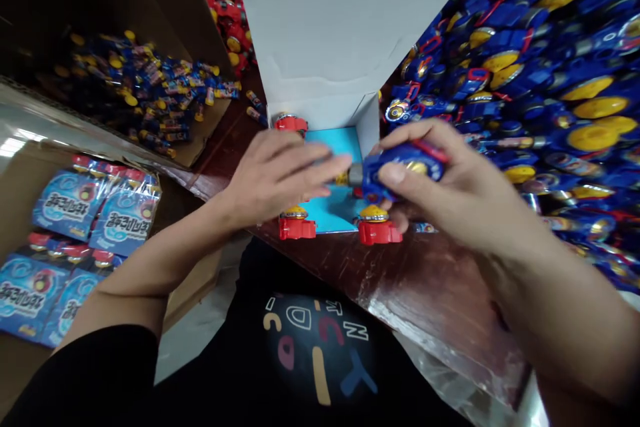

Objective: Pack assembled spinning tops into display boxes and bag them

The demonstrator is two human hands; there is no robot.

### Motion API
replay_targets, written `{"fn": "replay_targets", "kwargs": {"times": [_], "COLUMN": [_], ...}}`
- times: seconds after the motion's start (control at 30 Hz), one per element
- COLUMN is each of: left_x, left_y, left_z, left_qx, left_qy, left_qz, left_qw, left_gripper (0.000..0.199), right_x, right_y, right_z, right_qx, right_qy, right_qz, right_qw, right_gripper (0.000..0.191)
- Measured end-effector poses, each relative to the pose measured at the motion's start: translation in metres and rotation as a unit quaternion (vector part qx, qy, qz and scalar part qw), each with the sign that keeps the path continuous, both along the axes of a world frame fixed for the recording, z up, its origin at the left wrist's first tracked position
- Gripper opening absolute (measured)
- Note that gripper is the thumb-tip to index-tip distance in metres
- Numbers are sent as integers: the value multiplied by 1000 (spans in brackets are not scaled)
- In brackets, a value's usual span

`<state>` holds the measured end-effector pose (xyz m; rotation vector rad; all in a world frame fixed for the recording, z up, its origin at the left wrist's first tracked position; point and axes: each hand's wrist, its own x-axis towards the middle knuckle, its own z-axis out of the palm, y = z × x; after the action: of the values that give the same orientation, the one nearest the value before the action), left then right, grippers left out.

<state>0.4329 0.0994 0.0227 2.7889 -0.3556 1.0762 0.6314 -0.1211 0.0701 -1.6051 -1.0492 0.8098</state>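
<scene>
My right hand [440,180] grips a blue plastic toy [373,177] with a gold disc, red trim and a dark grey barrel pointing left, thumb on top. My left hand [287,170] is at the barrel's end, fingers stretched out and blurred; whether they touch it I cannot tell. Below both hands is a white cardboard box [320,110] with a bright blue surface [340,208] inside. One red toy [297,223] is at its near left corner, another red toy [380,230] at its near right, and a third red piece [290,123] at its back left.
A heap of blue toys [565,73] covers the right side. At the left, a carton [200,47] holds small blue-and-yellow tubes [165,93]. More red toys [223,0] lie behind. Packed blue boxes [70,203] fill a lower-left carton. The dark red tabletop [425,287] ends near my body.
</scene>
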Motion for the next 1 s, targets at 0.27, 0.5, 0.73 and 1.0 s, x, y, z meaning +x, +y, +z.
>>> {"fn": "replay_targets", "kwargs": {"times": [0.27, 0.5, 0.73, 1.0], "left_x": [24, 19, 22, 39], "left_y": [39, 31, 38, 24], "left_z": [-64, -66, -55, -17], "left_qx": [-214, -213, -205, -138], "left_qy": [206, 225, 257, 209], "left_qz": [92, 108, 138, 165], "left_qw": [950, 945, 934, 954], "left_gripper": [85, 89, 90, 76], "right_x": [72, 45, 19, 69], "right_y": [101, 133, 158, 49], "right_z": [-44, -40, -41, -3], "right_qx": [15, -74, -117, -122], "right_qy": [-443, -498, -462, -440], "right_qz": [102, 186, 146, -1], "right_qw": [891, 844, 867, 890], "right_gripper": [92, 64, 57, 57]}}
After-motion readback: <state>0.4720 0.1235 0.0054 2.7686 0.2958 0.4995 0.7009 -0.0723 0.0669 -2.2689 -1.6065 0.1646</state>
